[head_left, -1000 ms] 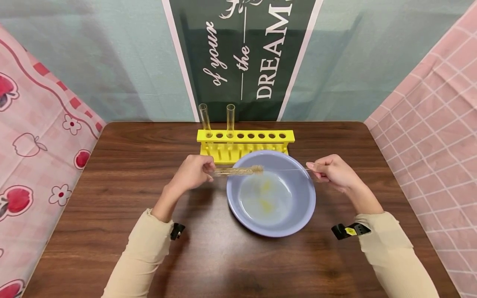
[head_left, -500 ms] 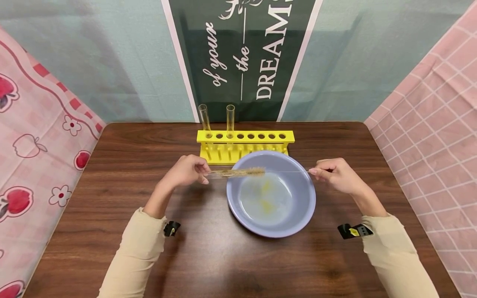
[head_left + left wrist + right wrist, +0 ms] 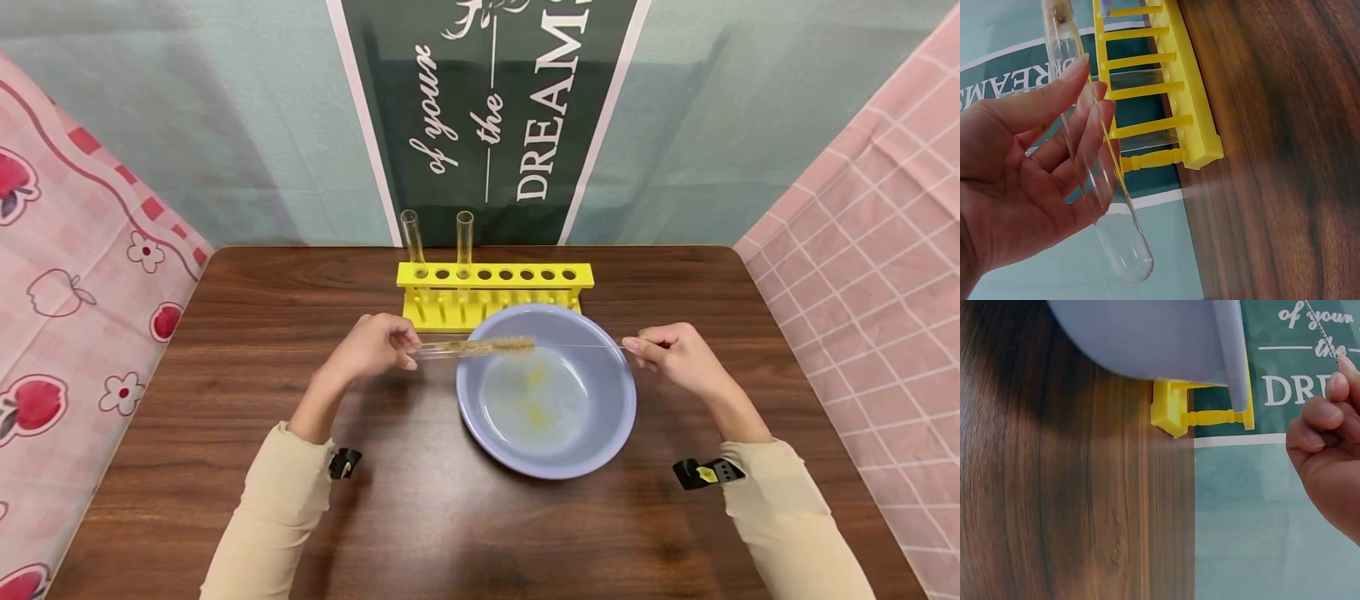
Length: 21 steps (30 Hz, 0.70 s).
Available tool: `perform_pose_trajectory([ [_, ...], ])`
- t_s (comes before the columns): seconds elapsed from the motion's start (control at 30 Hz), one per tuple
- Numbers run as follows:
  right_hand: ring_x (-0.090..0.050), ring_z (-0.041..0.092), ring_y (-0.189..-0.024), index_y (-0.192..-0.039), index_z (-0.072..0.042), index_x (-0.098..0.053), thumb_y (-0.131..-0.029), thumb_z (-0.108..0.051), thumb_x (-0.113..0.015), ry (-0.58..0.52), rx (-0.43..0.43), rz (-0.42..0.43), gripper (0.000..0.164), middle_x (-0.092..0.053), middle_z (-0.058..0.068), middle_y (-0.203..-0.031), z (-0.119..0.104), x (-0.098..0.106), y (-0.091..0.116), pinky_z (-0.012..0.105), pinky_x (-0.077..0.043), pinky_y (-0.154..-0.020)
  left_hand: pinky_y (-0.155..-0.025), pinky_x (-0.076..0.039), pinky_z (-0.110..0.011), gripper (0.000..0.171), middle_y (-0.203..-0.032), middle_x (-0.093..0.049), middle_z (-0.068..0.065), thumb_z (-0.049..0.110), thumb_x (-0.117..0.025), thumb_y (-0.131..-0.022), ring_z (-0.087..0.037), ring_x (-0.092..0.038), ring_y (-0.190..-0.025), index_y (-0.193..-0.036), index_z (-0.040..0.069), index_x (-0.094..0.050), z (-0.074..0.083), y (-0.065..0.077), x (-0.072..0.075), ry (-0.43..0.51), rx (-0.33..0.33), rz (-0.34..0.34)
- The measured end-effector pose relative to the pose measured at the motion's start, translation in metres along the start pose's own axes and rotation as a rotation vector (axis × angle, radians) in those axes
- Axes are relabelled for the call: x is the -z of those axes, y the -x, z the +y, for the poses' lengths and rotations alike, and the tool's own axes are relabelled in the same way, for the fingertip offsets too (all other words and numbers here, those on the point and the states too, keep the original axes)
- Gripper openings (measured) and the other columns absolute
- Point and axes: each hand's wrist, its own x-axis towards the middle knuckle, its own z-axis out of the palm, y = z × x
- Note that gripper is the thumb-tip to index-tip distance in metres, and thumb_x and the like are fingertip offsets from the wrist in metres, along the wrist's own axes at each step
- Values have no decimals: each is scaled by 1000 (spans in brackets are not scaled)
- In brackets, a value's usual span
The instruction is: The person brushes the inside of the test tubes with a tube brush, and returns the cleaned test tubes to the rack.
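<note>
My left hand (image 3: 378,345) holds a clear glass test tube (image 3: 1125,244) between thumb and fingers, lying nearly level with its mouth to the right. The tan bristles of a test tube brush (image 3: 516,344) sit partly inside the tube and partly out of its mouth. My right hand (image 3: 675,354) pinches the end of the brush's thin twisted wire (image 3: 1322,328). Tube mouth and brush hang over a lilac basin (image 3: 468,408) with cloudy, yellow-tinted liquid in it. In the left wrist view the tube's rounded end points away below the fingers.
Behind the basin stands a yellow test tube rack (image 3: 495,273), its right part overlapped by the basin. Two clear test tubes, a left one (image 3: 411,237) and another (image 3: 464,237), stand upright in it. A green and teal cloth (image 3: 487,108) hangs behind the wooden table (image 3: 420,533).
My left hand has moved a little to the left with the tube, and more of the brush's bristles show outside it. My right hand has shifted slightly right.
</note>
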Motion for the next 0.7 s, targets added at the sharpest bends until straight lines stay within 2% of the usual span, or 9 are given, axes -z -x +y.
perform_pose_trajectory([
  [0.13,-31,17,-41,-53,0,-48,-89,-3,-56,-126,-141,-33,37,-36,9,-46,15,5,-3,30,-25,-38,-69,-49,-31,18,-74,-65,-3,0,-78,-66,-16,-61,-71,-79,5,-66,1,3,-4,-52,-54,62],
  [0.27,-26,15,-42,-52,5,-45,-90,-3,-54,-341,-237,-56,39,-34,3,-46,20,7,-5,33,-17,-40,-68,-49,-33,17,-72,-64,-2,1,-78,-67,-16,-61,-71,-77,6,-65,2,5,-8,-121,-84,121],
  [0.37,-22,17,-43,-51,2,-44,-90,1,-50,-509,-274,-91,40,-33,2,-47,21,8,-6,35,-14,-44,-68,-49,-35,18,-73,-64,-2,2,-78,-68,-17,-61,-72,-77,7,-64,3,6,-11,-163,-90,150],
  [0.53,-14,19,-44,-51,-2,-40,-91,6,-42,-724,-338,-175,41,-21,4,-49,22,11,-8,33,-11,-46,-67,-48,-37,17,-76,-64,-3,0,-76,-69,-18,-60,-72,-79,7,-64,6,8,-12,-221,-97,161],
  [0.63,-12,19,-45,-52,-2,-38,-92,7,-38,-798,-367,-209,41,-17,5,-50,22,12,-9,32,-9,-45,-67,-48,-38,16,-76,-64,-3,-2,-73,-71,-18,-60,-72,-80,7,-64,7,8,-13,-232,-87,149],
  [0.7,-11,19,-45,-52,-2,-37,-92,7,-37,-806,-370,-214,41,-17,5,-50,22,13,-9,32,-9,-45,-67,-48,-38,16,-76,-64,-3,-2,-73,-71,-18,-60,-72,-79,8,-64,7,9,-13,-227,-80,145],
])
